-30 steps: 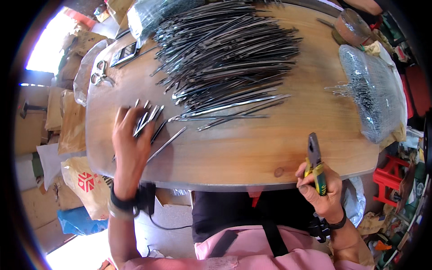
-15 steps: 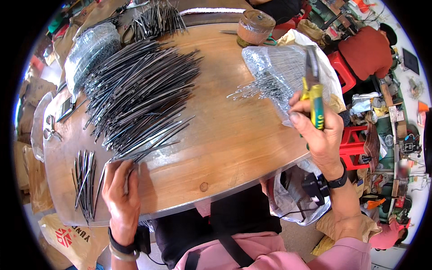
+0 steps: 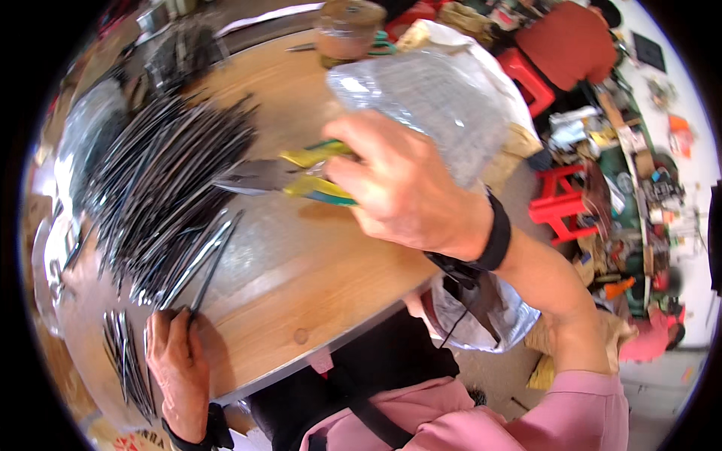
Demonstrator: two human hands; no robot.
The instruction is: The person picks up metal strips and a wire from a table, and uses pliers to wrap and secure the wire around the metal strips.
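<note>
My right hand (image 3: 402, 180), a little blurred, grips pliers (image 3: 301, 178) with yellow and green handles. The handles are spread, and the long dark jaws point left over the edge of a big pile of thin dark strips (image 3: 169, 165). Near the table's front left, my left hand (image 3: 178, 368) is closed, its fingertips on the lower end of a thin dark strip (image 3: 214, 263) that slants up to the right. Further left lies a smaller bundle of the same strips (image 3: 128, 364).
A clear plastic bag of thin wire pieces (image 3: 432, 94) lies at the table's right, beside a white sack (image 3: 496, 79). A round tub (image 3: 347, 30) stands at the far edge. Another plastic bag (image 3: 90, 139) sits far left. Red stools (image 3: 556, 203) stand beyond the right side.
My right hand has swung left across the table with the pliers, from beside the wire bag to the strip pile. My left hand stays by the near strips. The whole view has shifted.
</note>
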